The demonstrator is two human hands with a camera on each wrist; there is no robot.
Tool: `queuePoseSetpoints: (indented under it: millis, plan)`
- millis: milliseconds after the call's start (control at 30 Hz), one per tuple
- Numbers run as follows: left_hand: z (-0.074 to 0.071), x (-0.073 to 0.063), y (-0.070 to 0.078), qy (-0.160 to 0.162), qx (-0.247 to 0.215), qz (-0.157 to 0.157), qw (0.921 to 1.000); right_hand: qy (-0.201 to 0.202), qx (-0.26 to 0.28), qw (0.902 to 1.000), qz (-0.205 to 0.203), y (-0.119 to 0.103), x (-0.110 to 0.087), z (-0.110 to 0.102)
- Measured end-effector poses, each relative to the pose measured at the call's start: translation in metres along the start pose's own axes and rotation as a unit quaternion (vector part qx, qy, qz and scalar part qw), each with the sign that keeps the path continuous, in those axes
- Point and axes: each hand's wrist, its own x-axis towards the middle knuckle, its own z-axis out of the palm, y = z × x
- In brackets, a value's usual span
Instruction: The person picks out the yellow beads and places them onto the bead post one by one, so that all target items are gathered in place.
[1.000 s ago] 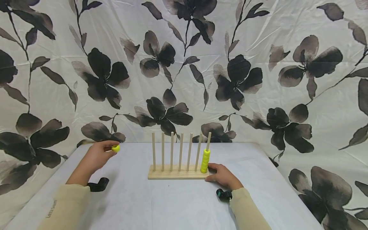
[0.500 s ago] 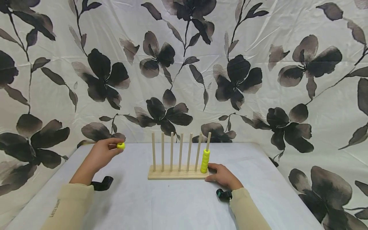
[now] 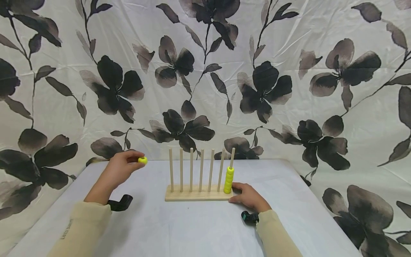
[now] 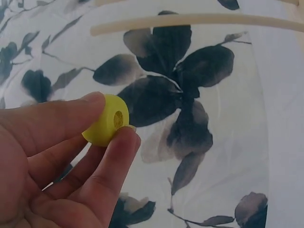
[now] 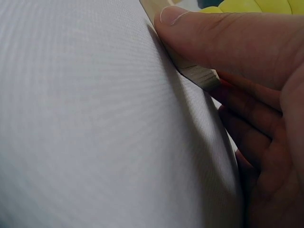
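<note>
A yellow bead [image 3: 143, 160] with a hole through it is pinched between thumb and fingers of my left hand [image 3: 123, 167], raised left of the pegs. The left wrist view shows the bead [image 4: 107, 124] close up, its hole facing right. A wooden peg rack [image 3: 196, 195] with several upright pegs stands mid-table. Yellow beads [image 3: 228, 180] are stacked on its rightmost peg; the other pegs are bare. My right hand [image 3: 248, 197] grips the right end of the base, thumb along the front edge. In the right wrist view, the base's corner [image 5: 202, 76] sits between thumb and fingers.
A white cloth covers the table [image 3: 192, 228]. Behind it hangs a white curtain [image 3: 218, 89] with dark flower prints. Black wrist devices are worn on both arms, the left one [image 3: 121, 203] jutting out over the table.
My left hand has moved right and slightly up with the yellow bead, coming nearer the pegs. The right hand and the rack have stayed in place.
</note>
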Motion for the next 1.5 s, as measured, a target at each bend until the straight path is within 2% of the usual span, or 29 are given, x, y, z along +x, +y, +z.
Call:
queuePoseSetpoints:
  millis: [333, 633, 1000, 1500]
  plan:
    - [0.007, 0.002, 0.024, -0.022, -0.011, -0.003, 0.9997, -0.002, 0.001, 0.9999, -0.011, -0.001, -0.002, -0.003]
    - [0.013, 0.003, 0.042, -0.023, -0.031, 0.017, 0.9991, -0.002, 0.003, 0.9999, -0.009, 0.003, -0.001, -0.002]
    - [0.027, 0.015, 0.066, -0.033, -0.051, 0.035, 0.9975, 0.001, 0.0, 1.0, -0.003, 0.002, -0.001, -0.002]
    - [0.037, 0.029, 0.097, -0.035, -0.041, 0.071, 0.996, 0.001, 0.001, 0.9999, -0.011, 0.002, 0.0, -0.001]
